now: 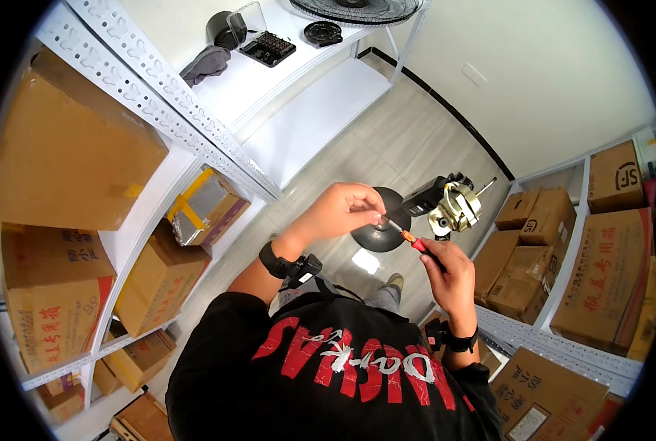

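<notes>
While the right hand (451,275) grips the screwdriver (414,241) by its handle, the left hand (337,213) pinches narrowly at its tip, above the round base (376,237); whether anything small sits there, I cannot tell. A loose pinch could let the tip slip, perhaps knocking the motor (464,208) just beside. The open case (284,58) holds bits (269,45); the contents of the boxes (78,147) are hidden.

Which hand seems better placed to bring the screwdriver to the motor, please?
Probably the right hand: it grips the screwdriver by its handle, nearer the motor; the left hand is at the tip.
</notes>
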`<state>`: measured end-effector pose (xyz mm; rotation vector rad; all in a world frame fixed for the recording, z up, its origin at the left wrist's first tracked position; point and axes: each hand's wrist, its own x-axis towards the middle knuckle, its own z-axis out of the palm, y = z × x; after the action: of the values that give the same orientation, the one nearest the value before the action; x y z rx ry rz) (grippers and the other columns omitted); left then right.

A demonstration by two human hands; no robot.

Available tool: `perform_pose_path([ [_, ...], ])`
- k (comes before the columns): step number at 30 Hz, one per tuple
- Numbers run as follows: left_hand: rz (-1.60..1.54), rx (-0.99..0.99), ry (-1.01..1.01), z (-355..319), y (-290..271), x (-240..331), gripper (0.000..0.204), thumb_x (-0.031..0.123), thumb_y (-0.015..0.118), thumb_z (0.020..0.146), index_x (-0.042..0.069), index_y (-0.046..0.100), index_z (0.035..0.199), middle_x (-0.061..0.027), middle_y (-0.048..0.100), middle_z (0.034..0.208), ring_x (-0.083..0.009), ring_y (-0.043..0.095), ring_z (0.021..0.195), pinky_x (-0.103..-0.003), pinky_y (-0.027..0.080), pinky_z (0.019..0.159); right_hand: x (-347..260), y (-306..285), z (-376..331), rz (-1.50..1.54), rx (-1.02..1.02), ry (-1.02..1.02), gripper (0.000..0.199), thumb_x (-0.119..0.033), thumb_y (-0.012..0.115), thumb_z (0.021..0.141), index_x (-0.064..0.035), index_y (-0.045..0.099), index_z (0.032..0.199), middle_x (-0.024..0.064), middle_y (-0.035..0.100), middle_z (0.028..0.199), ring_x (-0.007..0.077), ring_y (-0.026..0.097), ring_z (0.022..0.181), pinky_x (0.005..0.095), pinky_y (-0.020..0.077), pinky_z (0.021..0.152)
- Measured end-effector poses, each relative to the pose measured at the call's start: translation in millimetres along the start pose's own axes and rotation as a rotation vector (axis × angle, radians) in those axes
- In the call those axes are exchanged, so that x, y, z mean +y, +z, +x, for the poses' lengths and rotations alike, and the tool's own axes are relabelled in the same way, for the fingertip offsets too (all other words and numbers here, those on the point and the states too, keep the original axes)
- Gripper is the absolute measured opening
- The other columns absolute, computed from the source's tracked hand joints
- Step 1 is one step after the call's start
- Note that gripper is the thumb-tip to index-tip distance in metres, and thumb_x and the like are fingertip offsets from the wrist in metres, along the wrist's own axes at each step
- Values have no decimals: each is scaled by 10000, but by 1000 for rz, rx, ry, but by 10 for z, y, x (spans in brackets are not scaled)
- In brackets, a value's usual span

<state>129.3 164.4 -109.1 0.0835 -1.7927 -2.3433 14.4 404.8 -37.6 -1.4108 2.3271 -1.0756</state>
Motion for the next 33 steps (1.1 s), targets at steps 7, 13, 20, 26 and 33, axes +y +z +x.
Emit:
perform_pose_path([
  [7, 26, -69, 124, -17, 106, -4, 106, -42, 611, 895, -47, 624, 1000, -73, 643, 967, -153, 662, 901, -279, 545, 831, 170, 28, -176, 295, -119, 324, 246, -41, 681, 853, -30, 680, 1099, 93, 668, 849, 181, 595, 731, 295, 479, 674],
  [13, 59, -49, 58, -6, 72, 56, 160, -48, 608, 892, -37, 633, 1049, -76, 648, 966, -146, 659, 894, -280, 543, 828, 116, 105, -121, 156, -47, 90, 284, -91, 733, 815, -24, 670, 1084, 102, 614, 800, 207, 573, 652, 300, 468, 609],
  [20, 23, -125, -33, 60, -273, 48, 353, -16, 556, 936, 1, 552, 1289, -76, 664, 974, -154, 662, 903, -285, 539, 803, 297, 365, -59, 263, -54, 135, 233, -51, 697, 848, -11, 662, 1076, 70, 609, 844, 144, 559, 687, 267, 464, 629],
  [26, 180, 114, -377, -34, -1054, -1170, 349, 211, 525, 976, 16, 587, 1258, -82, 675, 998, -179, 662, 941, -316, 531, 819, 499, 722, -177, 576, -142, 320, 238, -64, 633, 921, -4, 595, 1148, 42, 616, 890, 119, 560, 765, 242, 463, 707],
  [33, 774, -432, -1013, -1002, -1067, -4699, 600, 491, 614, 853, 53, 621, 1263, -200, 614, 1264, -366, 566, 1177, -450, 435, 987, 956, 1527, -122, 575, -339, 541, 201, -96, 539, 992, -17, 544, 1177, 19, 600, 866, 96, 539, 739, 246, 461, 691],
])
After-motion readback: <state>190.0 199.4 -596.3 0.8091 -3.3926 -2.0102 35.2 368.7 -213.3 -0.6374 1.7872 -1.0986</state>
